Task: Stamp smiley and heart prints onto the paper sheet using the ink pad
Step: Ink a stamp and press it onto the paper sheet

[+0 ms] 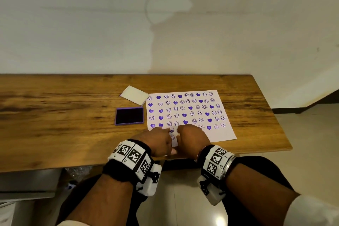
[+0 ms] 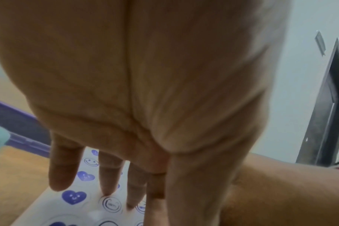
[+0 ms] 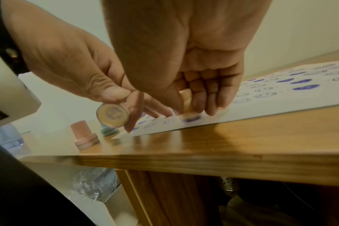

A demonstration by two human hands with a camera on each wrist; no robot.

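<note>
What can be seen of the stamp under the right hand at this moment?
The stamp is a small round one with a pale peach body, plastic by its look, and a wider base with purple ink at the bottom edge. It stands about upright, base down on the paper sheet near the sheet's near edge, by the table's front. The right hand grips its upper part from above, fingers curled round it, hiding most of the body. The print under it cannot be seen.

Ink pad [image 1: 129, 115] left of paper sheet [image 1: 190, 113]; lid [image 1: 134, 95] behind.
</note>
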